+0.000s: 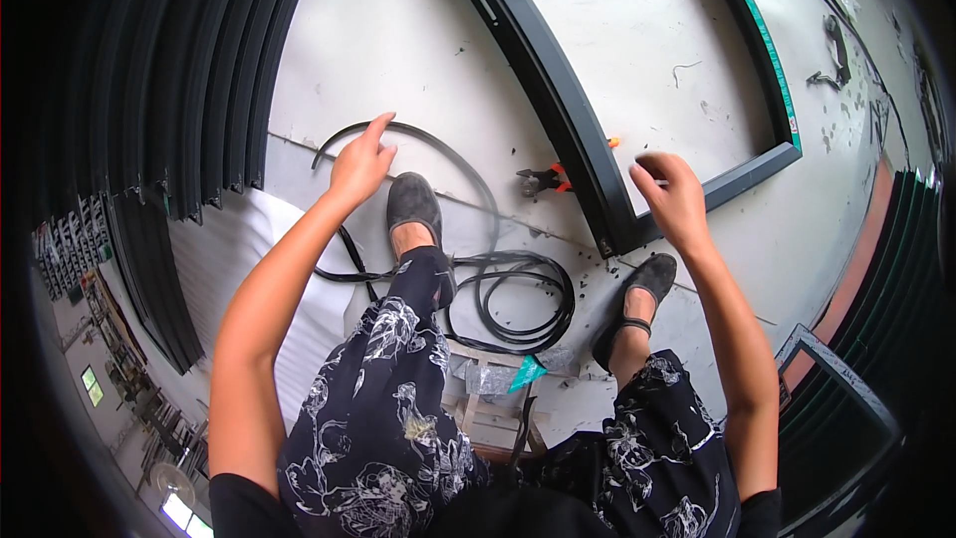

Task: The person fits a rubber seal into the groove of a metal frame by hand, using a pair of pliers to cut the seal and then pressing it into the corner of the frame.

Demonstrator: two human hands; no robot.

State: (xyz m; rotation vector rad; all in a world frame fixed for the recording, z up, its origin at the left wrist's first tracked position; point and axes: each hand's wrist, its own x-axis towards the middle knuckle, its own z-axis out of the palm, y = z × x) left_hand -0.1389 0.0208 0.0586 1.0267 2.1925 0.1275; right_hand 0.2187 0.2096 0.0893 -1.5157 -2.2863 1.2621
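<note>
My left hand [360, 167] is raised at the centre left, its index finger stretched out and its thumb apart from it. A thin black rubber-like strip [438, 144] arcs across the floor and passes at the index fingertip; I see no grip on it. My right hand [677, 204] hovers over the near corner of a dark grey metal frame [558, 90], fingers loosely curled, nothing visible between them and the thumb. Beside the frame's left bar lie pliers [541, 180] with orange handles, partly hidden under the bar. The strip's remaining length forms a loose coil [528, 304] near my feet.
Long dark profiles [199, 60] are stacked at the left. My shoes [413, 201] stand either side of the coil. A low wooden stool [478, 408] with clear plastic sits between my legs. Dark green-edged panels [881, 279] and a glazed frame [836, 389] are at the right.
</note>
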